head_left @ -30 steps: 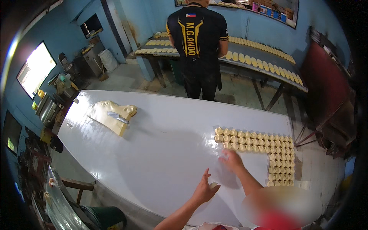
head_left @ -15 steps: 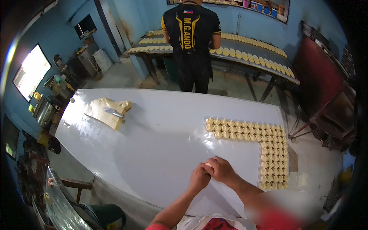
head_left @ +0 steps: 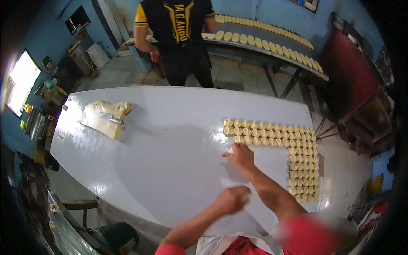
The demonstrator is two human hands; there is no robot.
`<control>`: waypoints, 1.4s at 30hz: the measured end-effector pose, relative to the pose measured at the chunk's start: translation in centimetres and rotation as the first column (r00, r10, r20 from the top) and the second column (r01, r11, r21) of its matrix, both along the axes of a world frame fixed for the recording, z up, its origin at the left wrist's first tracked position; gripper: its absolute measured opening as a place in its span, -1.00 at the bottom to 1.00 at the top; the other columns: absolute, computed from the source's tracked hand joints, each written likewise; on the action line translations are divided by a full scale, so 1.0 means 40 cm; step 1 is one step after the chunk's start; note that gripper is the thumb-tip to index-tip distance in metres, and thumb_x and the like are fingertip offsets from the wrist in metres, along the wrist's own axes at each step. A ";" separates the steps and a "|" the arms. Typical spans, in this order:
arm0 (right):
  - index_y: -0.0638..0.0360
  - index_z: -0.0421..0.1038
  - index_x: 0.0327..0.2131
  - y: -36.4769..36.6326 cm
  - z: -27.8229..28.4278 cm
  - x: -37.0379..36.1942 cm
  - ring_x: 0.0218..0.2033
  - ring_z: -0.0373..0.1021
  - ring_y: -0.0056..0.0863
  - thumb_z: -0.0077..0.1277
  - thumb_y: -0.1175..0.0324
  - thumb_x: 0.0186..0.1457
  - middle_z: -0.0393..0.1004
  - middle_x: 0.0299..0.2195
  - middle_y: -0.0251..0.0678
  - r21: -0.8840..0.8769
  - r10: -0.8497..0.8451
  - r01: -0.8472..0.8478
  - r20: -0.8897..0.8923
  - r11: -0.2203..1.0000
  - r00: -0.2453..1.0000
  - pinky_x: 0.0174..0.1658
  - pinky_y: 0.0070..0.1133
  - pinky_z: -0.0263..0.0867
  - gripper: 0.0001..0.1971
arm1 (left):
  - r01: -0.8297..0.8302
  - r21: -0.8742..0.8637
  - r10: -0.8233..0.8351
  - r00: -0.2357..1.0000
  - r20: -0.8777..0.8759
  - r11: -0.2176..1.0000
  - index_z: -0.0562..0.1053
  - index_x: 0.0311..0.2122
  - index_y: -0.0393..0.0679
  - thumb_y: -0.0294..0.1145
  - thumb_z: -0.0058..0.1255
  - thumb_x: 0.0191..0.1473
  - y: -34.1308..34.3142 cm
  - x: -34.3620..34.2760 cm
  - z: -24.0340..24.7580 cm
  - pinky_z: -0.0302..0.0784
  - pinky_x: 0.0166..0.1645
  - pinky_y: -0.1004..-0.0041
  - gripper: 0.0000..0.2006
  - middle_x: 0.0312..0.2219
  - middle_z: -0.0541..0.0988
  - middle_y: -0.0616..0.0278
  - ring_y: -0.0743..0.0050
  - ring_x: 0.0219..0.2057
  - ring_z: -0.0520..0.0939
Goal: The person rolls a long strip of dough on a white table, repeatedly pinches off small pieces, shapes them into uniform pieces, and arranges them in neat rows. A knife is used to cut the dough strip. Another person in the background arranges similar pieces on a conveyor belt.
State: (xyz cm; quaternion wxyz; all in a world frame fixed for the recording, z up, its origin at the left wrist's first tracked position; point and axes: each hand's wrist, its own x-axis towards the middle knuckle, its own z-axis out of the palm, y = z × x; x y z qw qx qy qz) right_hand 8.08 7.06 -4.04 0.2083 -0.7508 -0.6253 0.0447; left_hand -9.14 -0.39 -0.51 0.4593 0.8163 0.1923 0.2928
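Note:
My right hand (head_left: 241,158) reaches over the white table, closed around a small pale dough piece that peeks out by the thumb. It is just below the near left end of the rows of cut dough pieces (head_left: 272,134). Closer to me, my left hand (head_left: 231,200) is curled and blurred by motion, with a bit of pale dough showing at its fingers. A large slab of dough (head_left: 95,114) lies at the far left of the table, and a metal dough scraper (head_left: 111,118) rests on top of it.
The white table (head_left: 170,170) stretches out in front of me. Beyond it a person (head_left: 178,38) in a black and yellow shirt stands by a long bench (head_left: 238,44) with rows of flat dough ovals. A dark green bin (head_left: 114,238) stands at the lower left.
My hands have come apart. The right has moved forward to the dough rows, while the left has shifted nearer to me. The view has tilted, and the person beyond has turned and stepped left.

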 end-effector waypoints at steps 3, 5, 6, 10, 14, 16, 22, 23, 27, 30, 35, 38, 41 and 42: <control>0.14 0.50 -0.05 0.037 0.010 0.004 -0.07 0.42 -0.23 0.16 0.08 0.14 0.54 -0.15 -0.28 -0.101 -0.002 -0.001 -0.029 0.995 1.000 -0.09 -0.27 0.38 -0.59 | -0.044 -0.234 0.047 0.999 0.006 0.971 0.50 -0.19 -0.18 -0.44 0.14 0.10 -0.036 -0.019 0.119 0.60 -0.26 0.19 -0.84 -0.35 0.63 -0.02 -0.11 -0.34 0.66; 0.11 0.50 0.02 0.047 -0.067 0.034 -0.08 0.42 -0.24 0.14 0.10 0.14 0.55 -0.16 -0.33 -0.002 0.041 -0.041 0.036 0.999 0.998 -0.06 -0.28 0.37 -0.56 | -0.304 -0.461 0.194 0.942 -0.272 0.834 0.50 -0.19 -0.19 -0.38 0.13 0.17 -0.018 -0.012 0.111 0.59 -0.31 0.19 -0.85 -0.45 0.62 -0.05 -0.11 -0.43 0.67; 0.02 0.50 0.08 0.073 -0.101 0.047 -0.05 0.41 -0.27 0.13 0.13 0.14 0.56 -0.12 -0.39 -0.097 0.046 -0.043 0.026 0.994 0.999 -0.06 -0.30 0.38 -0.56 | -0.316 -0.416 0.225 0.941 -0.254 0.852 0.49 -0.21 -0.21 -0.33 0.14 0.21 -0.014 -0.018 0.077 0.58 -0.34 0.21 -0.83 -0.54 0.60 -0.07 -0.08 -0.48 0.66; -0.09 0.53 0.05 0.127 -0.116 0.080 -0.03 0.39 -0.29 0.13 0.18 0.14 0.57 -0.12 -0.40 -0.122 0.045 -0.038 0.063 0.992 0.997 -0.03 -0.33 0.36 -0.61 | -0.275 -0.423 0.155 0.942 -0.296 0.863 0.42 0.03 -0.16 -0.35 0.16 0.19 -0.017 -0.038 0.086 0.59 -0.27 0.27 -0.66 -0.40 0.62 -0.04 0.11 -0.43 0.67; -0.05 0.59 -0.04 0.094 -0.090 0.074 -0.06 0.42 -0.29 0.19 0.20 0.14 0.58 -0.19 -0.35 0.029 -0.065 0.071 -0.180 0.997 0.981 -0.01 -0.39 0.37 -0.69 | -0.318 -0.380 0.245 0.942 -0.229 0.869 -0.05 0.37 -0.13 -0.36 0.22 0.15 -0.035 -0.012 0.077 0.59 -0.13 0.27 -0.18 -0.05 0.51 -0.08 0.20 -0.34 0.66; -0.02 0.60 -0.05 0.030 -0.014 0.061 -0.12 0.45 -0.31 0.20 0.17 0.16 0.57 -0.18 -0.30 -0.135 -0.103 0.053 -0.399 0.989 0.911 -0.02 -0.43 0.39 -0.70 | -0.341 -0.338 0.254 0.927 -0.275 0.877 -0.41 0.41 -0.14 -0.34 0.29 0.09 -0.050 -0.009 0.014 0.60 -0.08 0.17 0.12 0.17 0.30 -0.19 0.06 -0.28 0.65; 0.13 0.55 -0.03 -0.355 0.114 0.060 -0.23 0.51 -0.45 0.19 0.20 0.21 0.58 -0.22 -0.21 -0.262 -0.025 -0.411 -0.866 0.873 0.499 -0.13 -0.47 0.44 -0.67 | -0.291 -0.210 0.281 0.957 -0.077 0.933 -0.33 0.40 -0.28 -0.32 0.43 -0.03 -0.088 0.058 -0.091 0.58 -0.02 0.25 0.20 0.08 0.30 -0.26 -0.04 -0.18 0.64; 0.15 0.54 -0.02 -0.402 0.114 0.063 -0.25 0.52 -0.41 0.17 0.19 0.22 0.58 -0.21 -0.18 -0.215 0.046 -0.378 -0.817 0.901 0.574 -0.13 -0.46 0.45 -0.66 | -0.185 -0.298 0.184 0.982 -0.030 0.937 -0.34 0.40 -0.25 -0.32 0.44 -0.04 -0.110 0.063 -0.105 0.58 -0.02 0.25 0.21 0.07 0.31 -0.26 -0.04 -0.18 0.64; 0.19 0.52 -0.02 -0.536 0.126 0.103 -0.25 0.55 -0.28 0.10 0.26 0.24 0.57 -0.16 -0.09 -0.018 0.091 -0.144 -0.698 0.989 0.710 -0.13 -0.45 0.46 -0.70 | -0.084 -0.303 -0.079 0.871 -0.486 0.949 0.21 0.18 -0.25 -0.24 0.25 0.16 -0.172 0.094 0.017 0.60 -0.09 0.13 -0.39 -0.19 0.61 -0.04 0.07 -0.13 0.68; 0.23 0.49 0.00 -0.623 0.162 0.119 -0.17 0.53 -0.13 0.04 0.26 0.26 0.56 -0.18 -0.02 0.211 0.127 -0.025 -0.490 0.977 0.862 -0.11 -0.37 0.47 -0.68 | -0.087 -0.247 -0.038 0.887 -0.459 0.965 0.34 -0.06 -0.31 -0.34 -0.04 0.24 -0.238 0.156 0.027 0.53 -0.11 0.03 -0.73 -0.20 0.58 -0.23 -0.31 -0.14 0.62; 0.20 0.46 -0.25 -0.714 0.217 0.155 -0.29 0.49 -0.06 0.02 0.20 0.26 0.52 -0.37 -0.08 0.301 0.048 0.045 -0.294 0.953 0.955 -0.24 -0.25 0.44 -0.76 | 0.040 -0.109 -0.074 0.939 -0.335 0.993 0.31 -0.10 -0.40 -0.46 -0.10 0.17 -0.317 0.245 0.091 0.46 -0.11 -0.10 -0.75 -0.29 0.56 -0.35 -0.48 -0.19 0.57; 0.17 0.40 -0.38 -0.740 0.212 0.181 -0.44 0.46 -0.09 0.05 0.22 0.20 0.48 -0.47 -0.15 0.364 0.008 0.071 -0.211 0.929 0.977 -0.39 -0.27 0.40 -0.77 | -0.075 0.060 0.080 0.992 -0.095 0.995 0.31 -0.07 -0.41 -0.48 -0.04 0.11 -0.380 0.290 0.153 0.47 -0.13 -0.12 -0.69 -0.31 0.56 -0.37 -0.50 -0.20 0.57; 0.17 0.40 -0.44 -0.733 0.225 0.203 -0.48 0.47 -0.14 0.06 0.24 0.18 0.47 -0.52 -0.18 0.390 -0.003 0.063 -0.153 0.919 0.988 -0.44 -0.31 0.40 -0.78 | -0.016 -0.048 -0.001 0.945 -0.326 0.999 0.37 -0.09 -0.33 -0.54 -0.10 0.10 -0.354 0.306 0.139 0.50 -0.13 -0.07 -0.75 -0.29 0.57 -0.35 -0.50 -0.18 0.56; 0.17 0.39 -0.46 -0.724 0.233 0.209 -0.49 0.47 -0.15 0.06 0.25 0.17 0.46 -0.54 -0.18 0.396 -0.005 0.061 -0.142 0.916 0.990 -0.44 -0.32 0.40 -0.78 | 0.024 -0.023 -0.030 0.947 -0.321 0.999 0.38 -0.10 -0.32 -0.54 -0.10 0.09 -0.339 0.312 0.130 0.51 -0.15 -0.07 -0.75 -0.31 0.57 -0.35 -0.50 -0.19 0.56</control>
